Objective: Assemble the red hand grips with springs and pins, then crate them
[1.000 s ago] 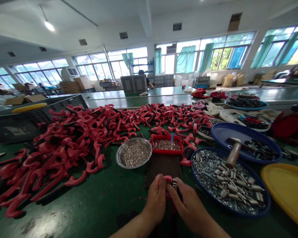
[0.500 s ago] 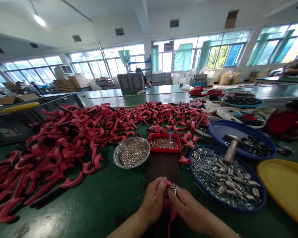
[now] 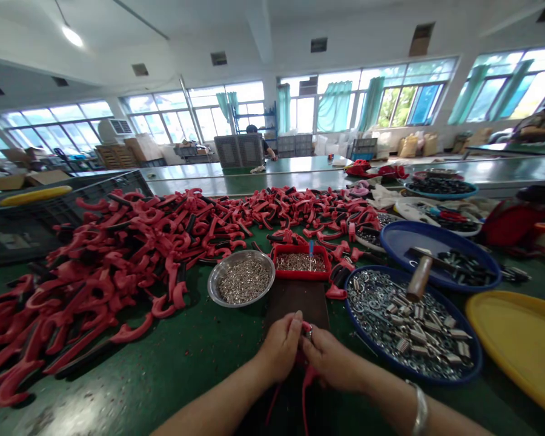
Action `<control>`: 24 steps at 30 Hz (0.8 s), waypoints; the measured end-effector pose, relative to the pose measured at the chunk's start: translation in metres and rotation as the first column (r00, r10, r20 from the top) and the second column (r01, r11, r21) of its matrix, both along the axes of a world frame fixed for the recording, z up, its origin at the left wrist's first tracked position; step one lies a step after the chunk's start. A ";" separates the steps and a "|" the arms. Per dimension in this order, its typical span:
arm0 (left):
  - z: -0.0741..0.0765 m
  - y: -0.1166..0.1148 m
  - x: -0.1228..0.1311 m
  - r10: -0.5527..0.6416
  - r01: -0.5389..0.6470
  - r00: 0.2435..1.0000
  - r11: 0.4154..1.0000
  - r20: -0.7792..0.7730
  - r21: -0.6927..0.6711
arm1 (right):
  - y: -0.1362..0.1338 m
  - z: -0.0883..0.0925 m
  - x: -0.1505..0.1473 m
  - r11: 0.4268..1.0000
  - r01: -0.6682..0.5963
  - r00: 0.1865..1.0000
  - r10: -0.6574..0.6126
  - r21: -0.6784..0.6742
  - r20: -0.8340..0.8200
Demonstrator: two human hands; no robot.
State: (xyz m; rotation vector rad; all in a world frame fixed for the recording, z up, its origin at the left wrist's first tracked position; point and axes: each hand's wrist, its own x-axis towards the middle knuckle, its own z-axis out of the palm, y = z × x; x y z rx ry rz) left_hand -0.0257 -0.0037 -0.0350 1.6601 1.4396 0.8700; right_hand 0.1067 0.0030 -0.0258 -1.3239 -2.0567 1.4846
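Note:
My left hand [image 3: 281, 346] and my right hand [image 3: 332, 361] meet at the near edge of the green table, fingers closed together on a red plastic handle part [image 3: 306, 376] with a small metal piece at its top. Its red legs hang down between my wrists. The hands hover over a dark brown mat [image 3: 297, 300]. Just beyond stand a steel bowl of small metal pieces [image 3: 241, 283] and a red tray of small metal pieces [image 3: 302, 263].
A big heap of red and black handle parts [image 3: 131, 254] covers the left and middle. On the right are a blue basin of washers and springs [image 3: 413, 327], a hammer [image 3: 420, 275] across another blue basin, and a yellow tray [image 3: 522, 339]. Other people sit far off.
Both hands have moved slightly away from me and forearms show more. The red part's legs now hang lower between the wrists. The camera has tilted a little.

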 end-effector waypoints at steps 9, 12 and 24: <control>0.032 0.006 -0.005 0.109 0.017 0.810 0.978 -0.576 0.209 | 0.026 -0.005 -0.004 0.848 0.306 0.686 -0.512 -0.433 -0.518; 0.017 0.003 0.002 0.201 -0.034 0.779 0.959 -0.594 0.280 | 0.021 -0.010 -0.003 0.842 0.342 0.714 -0.522 -0.418 -0.466; 0.017 0.041 -0.002 -0.049 0.204 0.669 0.972 -0.741 0.120 | 0.150 0.051 0.008 0.813 -0.160 0.827 -0.200 0.560 0.526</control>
